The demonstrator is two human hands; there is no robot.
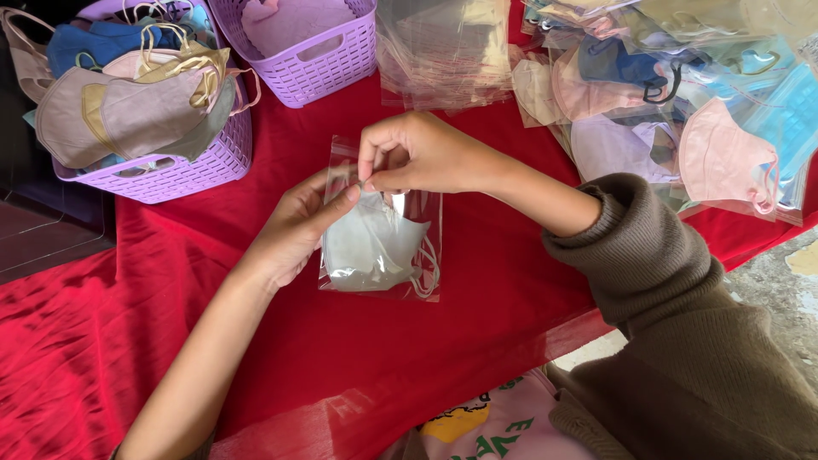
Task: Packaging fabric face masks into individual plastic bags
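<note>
A clear plastic bag [426, 255] lies on the red tablecloth [477, 324] with a pale grey face mask [371, 247] inside it. My left hand [294, 226] holds the bag's left side, thumb pressed on its upper edge. My right hand [422, 153] pinches the bag's top edge from above, fingers closed on the flap. The mask's ear loops [426, 268] show at the bag's right side.
Two purple baskets stand at the back: the left basket [183, 175] is heaped with masks in beige, grey and blue, the other basket [319, 68] holds a pink one. A stack of empty clear bags [443, 51] and a pile of bagged masks [682, 111] lie at the back right.
</note>
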